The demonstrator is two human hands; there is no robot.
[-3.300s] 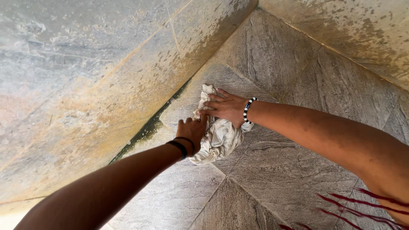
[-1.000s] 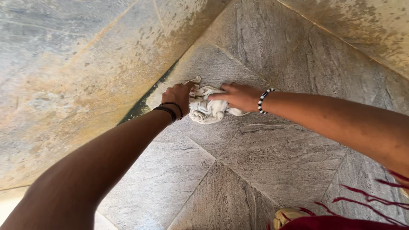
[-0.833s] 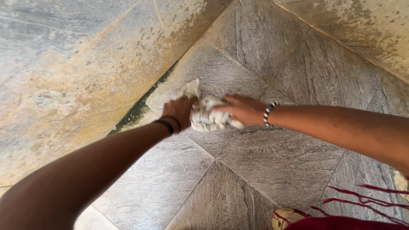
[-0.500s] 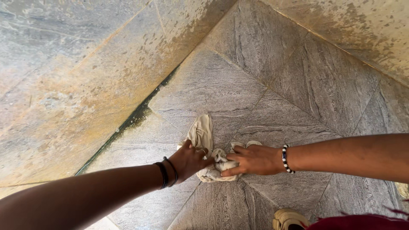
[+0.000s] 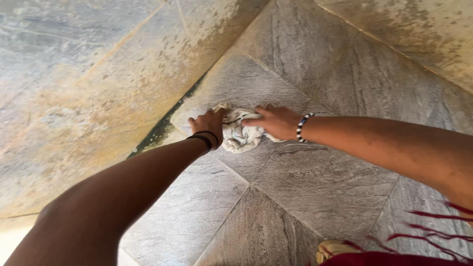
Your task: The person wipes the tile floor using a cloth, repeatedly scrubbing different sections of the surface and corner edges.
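Left hand (image 5: 209, 124) is gripping the left end of the crumpled white rag (image 5: 238, 134), fingers curled shut on it; right hand (image 5: 276, 121) is pressing on its right end, fingers closed over cloth. Rag is sitting between both grips on the grey stone floor (image 5: 305, 182). Since half a second ago both hands are pushing it back up toward the dark grimy wall seam (image 5: 165, 125), just left of the left grip, so scrubbing strokes are repeating.

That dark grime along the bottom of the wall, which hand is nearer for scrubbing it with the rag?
Probably the left hand. It grips the white rag on the side facing the dark grime strip at the wall's foot. The right hand presses the rag's far side, farther from the wall.
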